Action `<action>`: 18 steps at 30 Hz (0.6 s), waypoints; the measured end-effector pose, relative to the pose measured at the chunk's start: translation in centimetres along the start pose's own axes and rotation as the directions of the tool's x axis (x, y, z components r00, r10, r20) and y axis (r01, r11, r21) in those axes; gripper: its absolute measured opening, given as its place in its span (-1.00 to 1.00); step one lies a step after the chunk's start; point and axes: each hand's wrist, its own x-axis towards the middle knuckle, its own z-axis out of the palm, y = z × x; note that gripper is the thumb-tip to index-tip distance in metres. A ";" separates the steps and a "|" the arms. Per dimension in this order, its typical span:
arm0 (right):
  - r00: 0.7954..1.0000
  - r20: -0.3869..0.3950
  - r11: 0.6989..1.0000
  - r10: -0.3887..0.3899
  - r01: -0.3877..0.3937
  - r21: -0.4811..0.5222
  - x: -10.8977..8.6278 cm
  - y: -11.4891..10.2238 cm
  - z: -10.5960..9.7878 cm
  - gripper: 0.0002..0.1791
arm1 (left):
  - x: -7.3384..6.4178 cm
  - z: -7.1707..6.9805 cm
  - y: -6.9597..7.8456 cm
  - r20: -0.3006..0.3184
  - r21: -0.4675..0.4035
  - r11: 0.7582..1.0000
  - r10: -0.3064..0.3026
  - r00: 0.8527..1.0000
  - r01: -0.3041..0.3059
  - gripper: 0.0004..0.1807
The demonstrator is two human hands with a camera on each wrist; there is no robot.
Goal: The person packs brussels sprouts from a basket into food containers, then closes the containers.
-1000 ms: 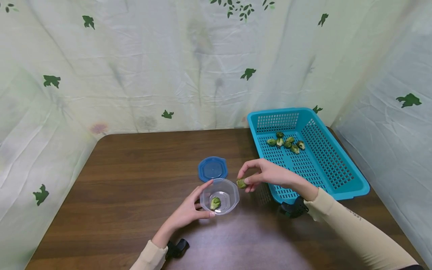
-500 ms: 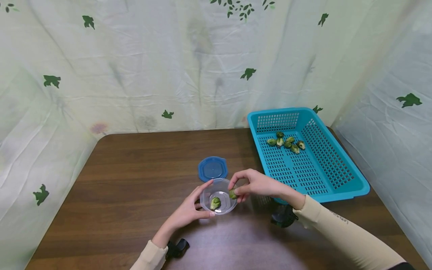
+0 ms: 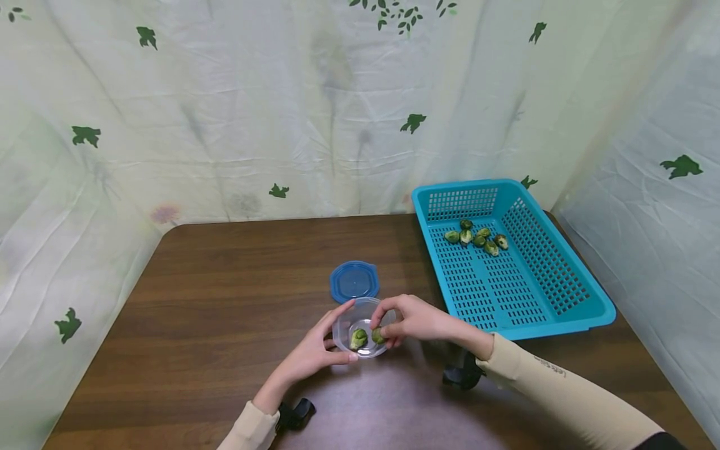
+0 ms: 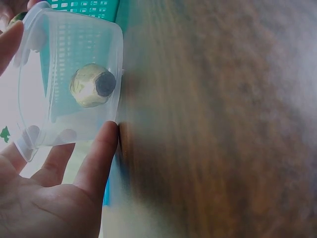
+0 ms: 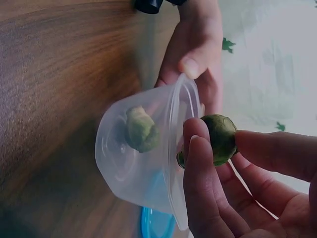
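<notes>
Tub point(image 3: 367, 324) (one sprout point(image 3: 358, 339) inside) — gripped at one side by left hand point(image 3: 315, 347); right hand point(image 3: 410, 317) pinches second sprout point(image 5: 221, 139) just above.

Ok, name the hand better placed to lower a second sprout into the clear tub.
Likely the right hand: it pinches a sprout over the tub; the left hand holds the tub.

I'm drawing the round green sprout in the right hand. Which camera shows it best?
The right wrist view: the round green sprout looks large there, partly covered by the right hand. The head view shows it small, by the clear plastic tub; the left wrist view shows only part, top left.
</notes>
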 end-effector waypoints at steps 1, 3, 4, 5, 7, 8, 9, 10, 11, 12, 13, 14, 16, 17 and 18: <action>1.000 0.001 1.000 -0.004 0.004 -0.001 0.1 0.0 0.1 -0.88 | 0.0 0.0 0.0 0.000 0.002 1.000 0.001 1.000 -0.001 -0.03; 1.000 0.003 1.000 -0.011 0.011 -0.008 0.1 0.1 0.2 -0.87 | 0.0 0.0 0.1 0.000 0.005 1.000 0.002 1.000 -0.002 -0.03; 1.000 0.003 1.000 -0.012 0.012 -0.013 0.2 0.1 0.2 -0.86 | 0.0 0.0 0.1 0.001 0.004 1.000 0.004 1.000 -0.004 -0.03; 1.000 0.003 1.000 -0.013 0.013 -0.019 0.2 0.1 0.2 -0.85 | 0.0 0.0 0.1 0.001 0.002 1.000 0.005 1.000 -0.005 -0.03; 1.000 0.004 1.000 -0.010 0.010 -0.026 0.2 0.0 0.2 -0.84 | 0.0 0.0 0.1 0.002 -0.001 1.000 0.006 1.000 -0.006 -0.03; 1.000 0.004 1.000 -0.005 0.006 -0.028 0.2 0.0 0.2 -0.84 | 0.0 0.0 0.1 0.003 -0.002 1.000 0.007 1.000 -0.007 -0.04; 1.000 0.003 1.000 -0.002 0.002 -0.028 0.1 -0.1 0.1 -0.84 | 0.0 0.0 0.1 0.003 -0.004 1.000 0.009 1.000 -0.009 -0.04; 1.000 0.000 1.000 -0.001 0.001 -0.027 0.1 -0.2 0.0 -0.84 | 0.0 0.0 0.0 0.005 -0.007 1.000 0.012 1.000 -0.012 -0.04; 1.000 -0.004 1.000 -0.003 0.003 -0.025 0.1 -0.3 -0.2 -0.84 | 0.0 0.0 0.1 0.005 -0.009 1.000 0.013 1.000 -0.013 -0.04; 1.000 -0.008 1.000 -0.003 0.003 -0.020 0.0 -0.3 -0.3 -0.84 | 0.0 0.0 0.1 0.005 -0.011 1.000 0.015 1.000 -0.015 -0.03; 1.000 -0.012 1.000 -0.006 0.006 -0.015 0.0 -0.4 -0.5 -0.84 | 0.0 0.0 0.1 0.005 -0.012 1.000 0.018 1.000 -0.018 -0.03; 1.000 -0.018 1.000 -0.011 0.010 -0.009 -0.1 -0.5 -0.7 -0.84 | 0.0 0.0 0.1 0.005 -0.014 1.000 0.021 1.000 -0.021 -0.03; 0.999 -0.026 1.000 -0.021 0.021 0.002 -0.3 -0.6 -1.0 -0.83 | 0.0 0.0 0.1 0.003 -0.016 1.000 0.026 1.000 -0.026 -0.02; 0.999 -0.029 1.000 -0.023 0.023 0.011 -0.4 -0.7 -1.2 -0.83 | 0.0 0.0 0.1 0.003 -0.016 1.000 0.027 1.000 -0.027 -0.02; 0.999 -0.034 0.999 -0.024 0.025 0.021 -0.5 -0.8 -1.4 -0.83 | 0.0 0.0 0.1 0.002 -0.015 1.000 0.028 1.000 -0.027 -0.02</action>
